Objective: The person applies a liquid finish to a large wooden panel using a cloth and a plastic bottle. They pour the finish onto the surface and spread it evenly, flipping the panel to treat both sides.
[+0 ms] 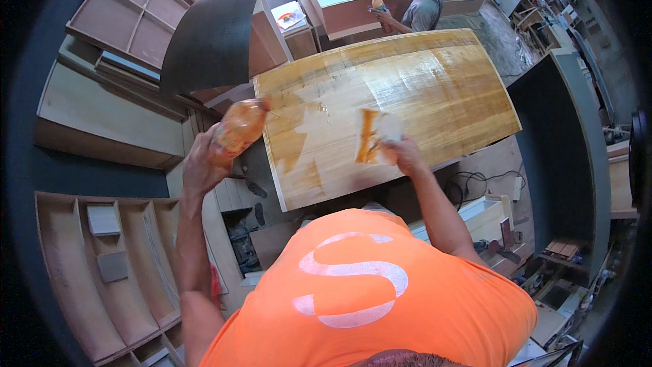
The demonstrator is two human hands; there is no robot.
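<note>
My left hand (202,166) is wrapped round a clear plastic bottle (239,129) stained with orange-brown glue. The bottle is tilted, its top pointing toward the left edge of a large wooden panel (441,105). My right hand (407,155) grips a flat spreader (370,137), pale with an amber-smeared edge, over the middle of the panel. Glossy amber liquid coats the panel's far and right parts. Toward the near left the wood is paler, with ragged amber patches and a few drips. Whether the spreader touches the surface I cannot tell.
Beyond the panel, a person (424,7) in a grey shirt holds a similar bottle (377,4). A curved dark panel (214,34) stands at the far left, and a tall dark cabinet (560,156) at the right. Shelving (75,265) lies at the left; a black cable (475,178) trails on the floor.
</note>
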